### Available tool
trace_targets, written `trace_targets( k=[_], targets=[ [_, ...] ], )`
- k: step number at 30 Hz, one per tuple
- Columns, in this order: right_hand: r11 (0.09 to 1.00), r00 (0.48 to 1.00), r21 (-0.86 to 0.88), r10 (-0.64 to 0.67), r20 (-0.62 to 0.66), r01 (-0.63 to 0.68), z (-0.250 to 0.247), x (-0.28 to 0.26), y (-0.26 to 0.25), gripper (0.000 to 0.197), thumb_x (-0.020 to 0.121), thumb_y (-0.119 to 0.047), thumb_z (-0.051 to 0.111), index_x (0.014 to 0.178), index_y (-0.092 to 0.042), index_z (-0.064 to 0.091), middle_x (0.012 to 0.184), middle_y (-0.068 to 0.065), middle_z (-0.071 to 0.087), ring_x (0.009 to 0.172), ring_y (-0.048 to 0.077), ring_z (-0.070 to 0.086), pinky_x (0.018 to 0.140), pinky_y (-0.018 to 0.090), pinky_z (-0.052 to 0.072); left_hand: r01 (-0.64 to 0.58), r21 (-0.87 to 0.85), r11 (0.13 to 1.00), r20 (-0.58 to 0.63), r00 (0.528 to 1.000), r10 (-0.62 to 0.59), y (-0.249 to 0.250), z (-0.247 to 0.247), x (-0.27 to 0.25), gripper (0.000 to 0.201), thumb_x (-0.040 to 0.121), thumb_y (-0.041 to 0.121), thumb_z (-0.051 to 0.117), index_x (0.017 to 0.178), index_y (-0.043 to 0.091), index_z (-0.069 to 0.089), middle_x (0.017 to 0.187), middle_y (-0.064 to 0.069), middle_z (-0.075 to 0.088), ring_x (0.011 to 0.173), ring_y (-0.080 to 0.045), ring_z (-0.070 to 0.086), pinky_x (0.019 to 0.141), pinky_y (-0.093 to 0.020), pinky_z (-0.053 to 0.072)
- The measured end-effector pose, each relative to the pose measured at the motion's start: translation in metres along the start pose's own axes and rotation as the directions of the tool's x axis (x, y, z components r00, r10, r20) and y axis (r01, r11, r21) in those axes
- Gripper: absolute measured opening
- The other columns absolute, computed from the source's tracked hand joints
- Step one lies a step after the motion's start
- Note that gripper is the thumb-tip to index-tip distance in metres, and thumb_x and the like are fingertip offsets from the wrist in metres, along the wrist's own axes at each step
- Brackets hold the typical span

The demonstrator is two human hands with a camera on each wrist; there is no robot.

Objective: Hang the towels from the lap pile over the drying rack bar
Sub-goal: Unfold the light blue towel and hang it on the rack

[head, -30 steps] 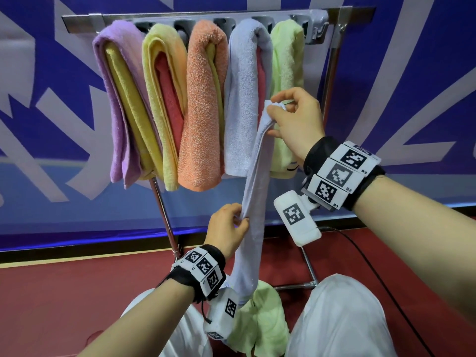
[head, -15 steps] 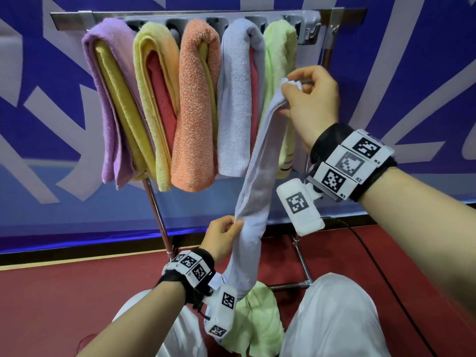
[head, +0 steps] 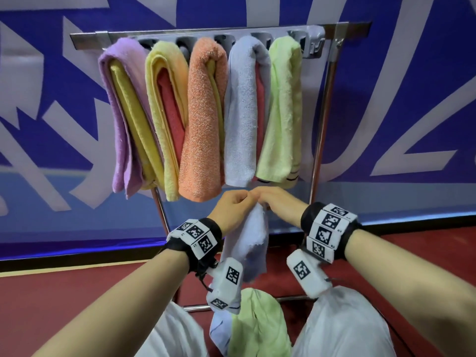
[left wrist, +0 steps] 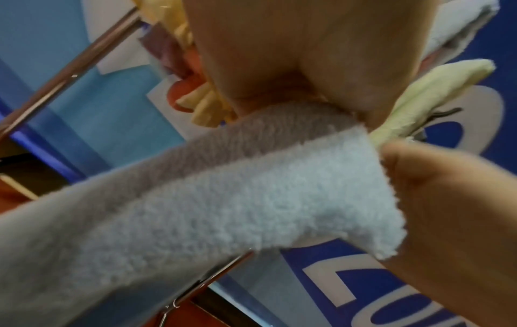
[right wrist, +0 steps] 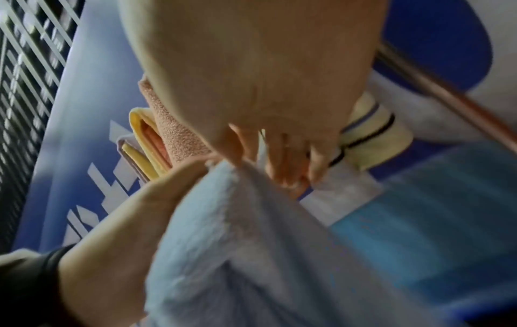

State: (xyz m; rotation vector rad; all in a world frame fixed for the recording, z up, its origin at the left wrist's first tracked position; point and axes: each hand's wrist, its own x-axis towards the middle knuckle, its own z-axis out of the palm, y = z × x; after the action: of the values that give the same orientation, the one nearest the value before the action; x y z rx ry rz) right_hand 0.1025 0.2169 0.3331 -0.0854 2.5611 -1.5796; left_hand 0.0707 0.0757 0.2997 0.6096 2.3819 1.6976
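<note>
A pale blue towel [head: 248, 243] hangs folded from both hands, just below the hung towels. My left hand [head: 233, 207] and my right hand [head: 277, 206] meet at its top edge, and both pinch it there. The left wrist view shows the pale blue towel [left wrist: 223, 194] held between thumb and fingers. In the right wrist view the same towel [right wrist: 238, 232] drops from the fingertips. The rack bar [head: 206, 34] runs across the top and carries several folded towels, purple to light green. A light green towel [head: 257, 323] lies on my lap with a bit of blue cloth beside it.
The rack's right upright [head: 323, 119] stands just right of the hung light green towel [head: 283, 112]. A left leg [head: 159, 210] slants down behind the left wrist. A blue and white banner wall is behind, and red floor [head: 64, 300] lies below.
My right hand has come down from beside the hung towels to meet the left hand, which rose. The long hanging towel is now doubled over, both hands at its top.
</note>
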Motion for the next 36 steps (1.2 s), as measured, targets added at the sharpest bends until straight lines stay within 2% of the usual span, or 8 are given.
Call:
trace_targets(
  k=[4,7,10,17,22,28,32,36],
  targets=[
    [0.997,0.999,0.072,-0.011,-0.039,0.013,-0.005,-0.003,-0.009,0.033,0.084,-0.02,0.045,0.1,-0.003,0.068,0.098,0.006,0.069,0.094,0.015,0.062,0.089,0.031,0.047,0.016,-0.003,1.0,0.057,0.998,-0.016,0.012,-0.013,0.006,0.083,0.07,0.071,0.058,0.085,-0.011,0.059,0.075,-0.008,0.054,0.07,-0.018,0.044,0.065,-0.035,0.035],
    [0.999,0.999,-0.007,-0.033,-0.014,0.033,-0.015,-0.003,-0.016,0.041,0.074,-0.031,0.05,0.088,0.005,0.063,0.095,0.02,0.067,0.091,0.031,0.061,0.087,0.04,0.046,-0.023,0.057,0.998,0.093,0.995,0.018,0.027,-0.029,0.008,0.054,0.085,0.051,0.061,0.061,0.003,0.055,0.06,-0.006,0.045,0.059,-0.016,0.038,0.057,-0.029,0.031],
    [0.99,0.995,0.11,-0.084,-0.056,0.09,-0.028,0.001,-0.033,0.016,0.088,-0.013,0.053,0.077,-0.005,0.059,0.077,0.012,0.053,0.074,0.016,0.05,0.069,0.026,0.039,-0.061,0.046,0.997,0.124,0.991,0.054,0.032,-0.041,0.011,0.047,0.092,0.046,0.055,0.061,0.012,0.049,0.058,0.003,0.037,0.057,-0.01,0.033,0.056,-0.024,0.027],
    [0.94,0.956,0.254,-0.167,-0.243,0.228,-0.087,-0.001,-0.081,0.022,0.09,-0.016,0.058,0.095,0.002,0.07,0.097,0.018,0.07,0.088,0.018,0.065,0.086,0.032,0.05,-0.141,-0.074,0.987,-0.007,0.99,0.141,0.083,-0.041,0.038,0.047,0.092,0.045,0.054,0.083,-0.001,0.059,0.068,-0.007,0.044,0.061,-0.015,0.04,0.059,-0.029,0.032],
    [0.904,0.906,0.255,-0.247,-0.345,0.343,-0.138,0.003,-0.117,0.013,0.092,-0.017,0.058,0.091,-0.01,0.069,0.09,0.005,0.07,0.08,0.011,0.066,0.076,0.022,0.053,-0.353,0.113,0.929,-0.104,0.925,0.364,0.168,-0.048,0.076,0.026,0.097,0.026,0.052,0.077,0.012,0.062,0.055,0.014,0.049,0.047,0.004,0.04,0.05,-0.012,0.033],
    [0.919,0.866,0.135,-0.289,-0.409,0.37,-0.179,0.021,-0.152,0.02,0.094,-0.016,0.056,0.098,0.002,0.065,0.085,0.012,0.06,0.068,0.012,0.056,0.062,0.019,0.047,-0.43,0.373,0.822,-0.16,0.843,0.513,0.225,-0.056,0.12,0.023,0.094,0.031,0.052,0.088,0.013,0.065,0.075,0.007,0.06,0.069,-0.008,0.052,0.068,-0.025,0.042],
    [0.939,0.811,-0.036,-0.313,-0.494,0.341,-0.198,0.038,-0.169,0.034,0.093,-0.018,0.054,0.059,-0.015,0.051,0.063,0.0,0.048,0.051,0.005,0.046,0.053,0.017,0.039,-0.368,0.578,0.729,-0.231,0.783,0.578,0.246,-0.056,0.143,0.024,0.096,0.036,0.048,0.093,0.019,0.065,0.088,0.005,0.064,0.09,-0.018,0.06,0.079,-0.032,0.046],
    [0.916,0.773,-0.365,-0.352,-0.528,0.167,-0.212,0.065,-0.174,0.055,0.089,-0.039,0.051,0.037,-0.021,0.043,0.049,-0.005,0.038,0.074,0.021,0.037,0.074,0.032,0.034,-0.255,0.645,0.72,-0.252,0.819,0.516,0.254,-0.062,0.167,0.025,0.096,0.038,0.044,0.093,0.022,0.063,0.094,0.003,0.066,0.099,-0.024,0.058,0.092,-0.04,0.044]
  ],
)
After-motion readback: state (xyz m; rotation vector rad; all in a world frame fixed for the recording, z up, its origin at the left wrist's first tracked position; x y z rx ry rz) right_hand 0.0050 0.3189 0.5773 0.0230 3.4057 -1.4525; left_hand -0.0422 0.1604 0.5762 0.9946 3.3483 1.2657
